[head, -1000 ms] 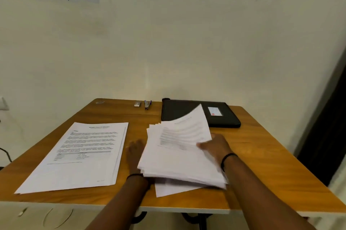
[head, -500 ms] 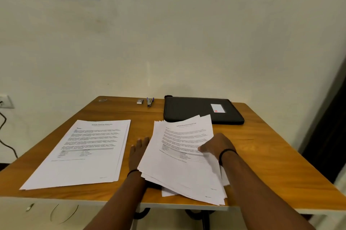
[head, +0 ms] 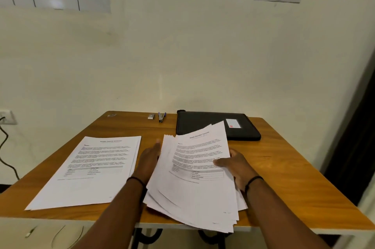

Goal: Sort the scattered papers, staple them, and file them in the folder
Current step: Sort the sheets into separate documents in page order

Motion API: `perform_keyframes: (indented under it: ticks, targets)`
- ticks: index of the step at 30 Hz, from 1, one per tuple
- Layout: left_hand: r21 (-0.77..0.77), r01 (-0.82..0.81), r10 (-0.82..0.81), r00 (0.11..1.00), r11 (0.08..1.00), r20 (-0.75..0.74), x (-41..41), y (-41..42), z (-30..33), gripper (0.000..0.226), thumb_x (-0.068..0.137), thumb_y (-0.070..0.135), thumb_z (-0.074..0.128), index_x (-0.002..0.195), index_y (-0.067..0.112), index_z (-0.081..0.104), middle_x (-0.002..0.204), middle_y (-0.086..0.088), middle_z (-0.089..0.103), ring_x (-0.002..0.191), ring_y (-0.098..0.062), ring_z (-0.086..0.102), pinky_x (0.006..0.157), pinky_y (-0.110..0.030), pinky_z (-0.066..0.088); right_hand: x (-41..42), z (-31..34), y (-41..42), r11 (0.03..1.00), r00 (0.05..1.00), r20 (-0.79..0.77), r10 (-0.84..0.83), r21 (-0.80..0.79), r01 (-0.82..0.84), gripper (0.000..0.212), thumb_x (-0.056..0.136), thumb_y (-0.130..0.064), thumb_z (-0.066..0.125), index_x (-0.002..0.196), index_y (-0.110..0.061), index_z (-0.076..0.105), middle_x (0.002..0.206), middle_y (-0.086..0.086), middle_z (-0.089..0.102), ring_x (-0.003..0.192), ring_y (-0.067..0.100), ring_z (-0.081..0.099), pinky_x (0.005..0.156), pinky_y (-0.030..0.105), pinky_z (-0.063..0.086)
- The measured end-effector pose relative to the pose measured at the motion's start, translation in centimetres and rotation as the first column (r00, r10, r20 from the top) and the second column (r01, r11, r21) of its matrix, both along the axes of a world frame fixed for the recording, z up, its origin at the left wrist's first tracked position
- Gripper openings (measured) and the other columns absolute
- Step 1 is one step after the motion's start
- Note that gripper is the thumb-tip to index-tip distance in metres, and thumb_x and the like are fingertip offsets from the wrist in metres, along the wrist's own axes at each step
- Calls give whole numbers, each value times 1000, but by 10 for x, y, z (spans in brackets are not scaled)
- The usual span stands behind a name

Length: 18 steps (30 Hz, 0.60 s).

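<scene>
sorting is under way on the table (head: 284, 169): one neat pile (head: 89, 169) set left, a loose stack (head: 194, 179) mid-sort. right hand (head: 237, 165) pinches its top sheet, left hand (head: 149, 159) lies flat under the edge. folder (head: 205, 123) shut, contents unseen. stapler (head: 161, 117) untouched.

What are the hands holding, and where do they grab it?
The right hand pinches the top sheet of the messy paper pile at its right edge. The left hand lies flat beside the pile's left side, partly hidden under it.
</scene>
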<state>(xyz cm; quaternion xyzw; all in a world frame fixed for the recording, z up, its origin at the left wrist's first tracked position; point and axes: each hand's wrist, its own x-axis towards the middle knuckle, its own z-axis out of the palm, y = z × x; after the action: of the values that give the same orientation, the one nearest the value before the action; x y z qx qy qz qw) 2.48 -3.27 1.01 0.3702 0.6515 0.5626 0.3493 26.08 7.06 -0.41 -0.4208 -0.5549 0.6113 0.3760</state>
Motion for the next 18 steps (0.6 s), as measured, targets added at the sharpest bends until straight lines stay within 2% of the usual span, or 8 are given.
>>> perform_keyframes:
  ticks: [1,3,5,7,8,12,14,18]
  targets:
    - [-56,107,-100,988,993,119,-3,0,1,34,103,44,41,102,18,63,100,-7,69,92,-29,66,72,-28,50,1,3,-4,1000,998,-59,23,16,-22,38,84,12,66,117,-7,65,111,10,74,97,31,72,74,37,60]
    - [-76,304,-264,907,950,328,-6,1,6,40,97,39,52,131,19,56,127,1,64,115,-31,64,76,-32,56,3,6,-9,999,987,-161,22,35,-16,40,85,17,60,116,-8,64,110,11,74,96,31,72,71,35,60]
    - [11,335,-311,862,942,401,-4,1,6,45,92,20,64,135,11,55,127,-10,67,110,-35,68,79,-43,60,5,13,-13,998,971,-237,-5,60,20,45,83,21,54,118,-6,64,110,12,74,96,32,72,73,37,59]
    - [129,344,-367,878,930,308,1,-2,16,45,89,13,71,131,7,58,125,-20,66,109,-42,67,91,-57,54,10,27,-16,989,955,-296,-32,126,72,47,84,18,57,123,-7,63,116,10,72,103,29,71,78,34,57]
    - [187,340,-377,900,921,220,5,-4,26,43,88,13,72,129,7,59,124,-20,67,108,-41,67,93,-58,53,12,38,-20,981,943,-332,-28,173,90,46,86,16,60,124,-9,62,117,8,72,105,26,70,79,30,57]
    - [390,320,-336,941,863,-30,29,-4,87,33,92,11,64,125,7,63,118,-10,72,106,-27,70,88,-37,58,22,98,-37,906,909,-417,-18,378,191,36,86,10,67,117,-8,64,105,-1,75,95,12,72,71,17,55]
    - [424,325,-300,946,846,-125,40,-1,109,34,91,16,68,124,9,65,116,-5,73,105,-23,71,90,-33,57,23,119,-39,838,921,-388,-9,499,219,36,83,4,73,115,-11,66,103,-6,75,95,9,72,73,17,55]
    - [486,251,-201,968,837,-154,50,1,122,27,88,18,71,115,15,68,104,4,77,96,-15,73,81,-27,58,27,127,-35,777,934,-351,-60,571,265,45,79,-4,80,120,-11,64,109,-4,74,101,12,70,81,21,56]
